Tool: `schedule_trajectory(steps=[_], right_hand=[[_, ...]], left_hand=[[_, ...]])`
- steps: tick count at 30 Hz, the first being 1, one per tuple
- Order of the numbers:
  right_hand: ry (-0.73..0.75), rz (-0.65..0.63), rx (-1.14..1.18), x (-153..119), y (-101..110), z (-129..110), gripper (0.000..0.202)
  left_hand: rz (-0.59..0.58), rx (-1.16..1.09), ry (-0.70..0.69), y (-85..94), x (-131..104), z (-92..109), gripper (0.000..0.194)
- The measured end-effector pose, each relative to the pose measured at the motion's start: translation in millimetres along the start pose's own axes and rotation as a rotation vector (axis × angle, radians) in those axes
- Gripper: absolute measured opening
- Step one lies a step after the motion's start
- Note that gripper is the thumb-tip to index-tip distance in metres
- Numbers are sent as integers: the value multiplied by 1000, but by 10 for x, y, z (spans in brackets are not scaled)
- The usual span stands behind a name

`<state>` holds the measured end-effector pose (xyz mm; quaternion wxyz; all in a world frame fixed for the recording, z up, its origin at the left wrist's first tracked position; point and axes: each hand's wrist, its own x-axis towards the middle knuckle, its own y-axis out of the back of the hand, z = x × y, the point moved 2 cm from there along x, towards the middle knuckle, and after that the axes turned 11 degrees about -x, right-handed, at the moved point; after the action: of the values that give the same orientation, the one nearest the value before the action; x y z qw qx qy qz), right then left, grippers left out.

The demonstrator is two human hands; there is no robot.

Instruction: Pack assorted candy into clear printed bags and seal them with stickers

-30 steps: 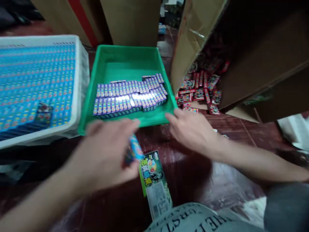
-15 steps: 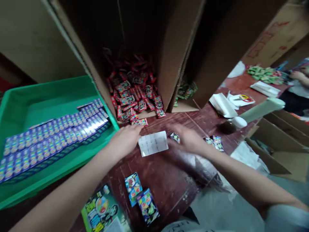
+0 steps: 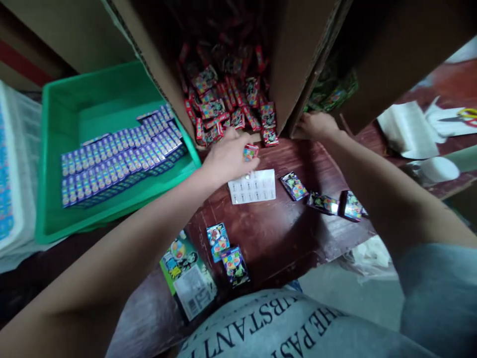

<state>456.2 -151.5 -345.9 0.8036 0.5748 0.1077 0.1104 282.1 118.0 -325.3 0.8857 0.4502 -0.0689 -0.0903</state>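
Two bare hands reach over one dark red, scuffed, glossy tabletop (image 3: 272, 228). The left hand (image 3: 231, 155) pinches one small, shiny red packet (image 3: 251, 151) between thumb and fingers, above the upper edge of one white sheet (image 3: 253, 188) printed in two rows. The right hand (image 3: 316, 125) reaches to the opening of the right carton (image 3: 380, 64), near its glossy green packets (image 3: 335, 97); whether its fingertips grip anything cannot be told. The left carton (image 3: 301, 44), also of corrugated cardboard, contains many red packets (image 3: 231, 94), heaped and too numerous to count. At least three dark, flat packets (image 3: 293, 186) lie right of the sheet. Nearer the body are one blue packet (image 3: 218, 238), one purple packet (image 3: 235, 266) touching it, and one larger green package (image 3: 189, 278). One smooth green plastic tub (image 3: 108, 104), rectangular, holds two main rows of slim purple boxes (image 3: 112, 171). One white basket (image 3: 28, 119) stands at far left.
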Motion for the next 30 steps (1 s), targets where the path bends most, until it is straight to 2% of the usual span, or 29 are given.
schedule_trajectory(steps=[2, 4, 6, 8, 9, 10, 12, 13, 14, 15, 17, 19, 21, 23, 25, 28, 30], right_hand=[[-30, 18, -17, -109, 48, 74, 77], [-89, 59, -33, -319, 149, 178, 88], [-142, 119, -15, -657, 262, 279, 90], [-123, 123, 88, -1118, 328, 314, 80], [-64, 66, 181, -1379, 327, 282, 73], [46, -46, 309, -1650, 302, 204, 67], [293, -313, 561, -2176, 209, -63, 58], [404, -413, 646, -2400, 155, -228, 54], [490, -457, 681, -2580, 99, -392, 50], [530, -440, 690, -2709, 43, -538, 49], [520, -334, 626, -2837, -65, -742, 48], [462, -187, 513, -2875, -132, -818, 56], [473, -89, 445, -2924, -144, -834, 79], [551, -76, 444, -3022, -125, -867, 109], [601, -90, 442, -3141, -105, -930, 122], [539, -85, 373, -3249, -93, -1015, 107], [386, -56, 302, -3238, -88, -1020, 90]], left_hand=[[-105, -98, 30, -118, -295, 205, 41], [-247, -167, 78, -324, -609, 374, 41], [-355, -187, 129, -504, -878, 458, 46], [-376, -158, 151, -543, -1075, 434, 52], [-353, -138, 144, -498, -1153, 383, 56], [-330, -118, 118, -424, -1227, 311, 59], [-308, -70, 29, -248, -1384, 123, 69], [-334, -33, -19, -184, -1476, 17, 78], [-362, 11, -46, -151, -1574, -90, 91], [-393, 50, -50, -153, -1678, -193, 102], [-424, 97, -36, -249, -1881, -355, 115], [-402, 119, -43, -401, -2052, -444, 110], [-339, 139, -64, -520, -2173, -484, 95], [-282, 143, -63, -570, -2251, -510, 81], [-252, 127, -47, -566, -2304, -530, 74], [-237, 107, -49, -540, -2371, -497, 80], [-224, 100, -55, -550, -2409, -397, 93]])
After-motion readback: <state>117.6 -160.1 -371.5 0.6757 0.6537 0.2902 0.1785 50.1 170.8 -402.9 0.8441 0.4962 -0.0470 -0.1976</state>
